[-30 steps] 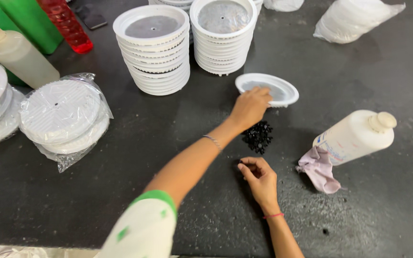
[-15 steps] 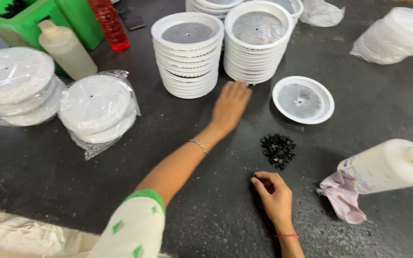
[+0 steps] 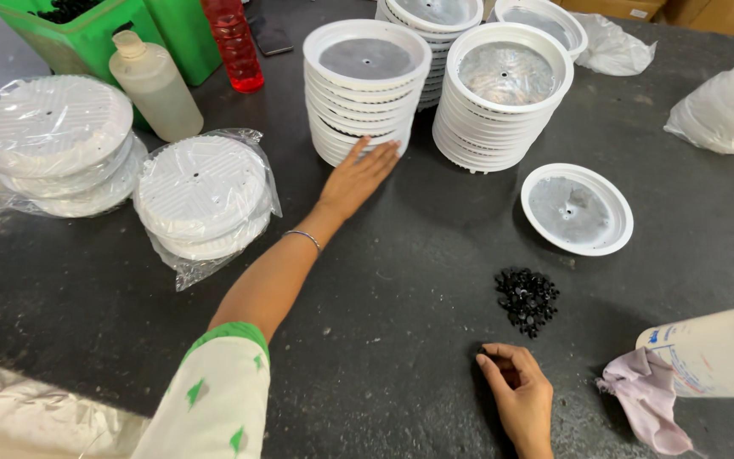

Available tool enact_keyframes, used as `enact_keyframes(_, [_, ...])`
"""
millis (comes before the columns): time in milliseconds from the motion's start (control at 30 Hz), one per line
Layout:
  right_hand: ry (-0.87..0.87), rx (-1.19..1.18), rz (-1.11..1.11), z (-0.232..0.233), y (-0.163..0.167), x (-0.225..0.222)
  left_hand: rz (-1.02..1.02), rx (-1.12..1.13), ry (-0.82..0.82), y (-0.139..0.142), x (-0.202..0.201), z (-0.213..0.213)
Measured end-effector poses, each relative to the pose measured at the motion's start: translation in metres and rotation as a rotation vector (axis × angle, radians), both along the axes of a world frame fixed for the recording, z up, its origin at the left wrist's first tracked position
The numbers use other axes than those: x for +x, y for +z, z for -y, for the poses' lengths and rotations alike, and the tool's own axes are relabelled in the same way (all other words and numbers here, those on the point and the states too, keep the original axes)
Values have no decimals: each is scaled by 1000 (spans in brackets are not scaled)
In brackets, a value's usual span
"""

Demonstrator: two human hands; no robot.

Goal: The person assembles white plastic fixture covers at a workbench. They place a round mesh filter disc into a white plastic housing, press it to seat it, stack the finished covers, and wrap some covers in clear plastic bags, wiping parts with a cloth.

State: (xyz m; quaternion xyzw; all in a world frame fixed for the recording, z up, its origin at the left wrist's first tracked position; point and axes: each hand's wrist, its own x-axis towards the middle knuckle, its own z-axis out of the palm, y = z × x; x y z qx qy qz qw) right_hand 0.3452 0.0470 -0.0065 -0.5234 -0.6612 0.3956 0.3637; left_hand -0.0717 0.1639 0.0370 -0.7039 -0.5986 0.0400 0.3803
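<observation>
- The dark tabletop (image 3: 401, 280) was crowded.
- Your left hand (image 3: 357, 177), fingers spread flat, touched the nearer stack of white dishes (image 3: 365, 89).
- Your right hand (image 3: 520, 393) curled loosely beside the black caps (image 3: 526, 297), gripping nothing visible.

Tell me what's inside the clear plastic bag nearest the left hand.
The clear plastic bag holds a stack of white ribbed discs with a small centre hole. Only the top disc shows fully; how many lie beneath is hidden.
</observation>
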Motion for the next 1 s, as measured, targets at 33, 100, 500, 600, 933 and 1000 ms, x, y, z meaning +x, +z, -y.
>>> enact_keyframes(33, [0,-3,-20,-2,-2,0,2,-5,7,0,-8,-1])
enact_keyframes(100, [4,-11,-64,-7,-7,-1,-10,-5,12,2,-22,-4])
enact_keyframes(500, [-95,-32,-165,-28,-65,7,61,107,202,8,-70,-45])
enact_keyframes(600, [-125,52,-73,-31,-73,9,143,106,258,12,-71,-65])
enact_keyframes(933, [-28,26,-177,-25,-55,9,740,307,64,53,-53,-23])
enact_keyframes(1000, [23,12,-190,-23,-46,8,718,412,67,70,-82,21])
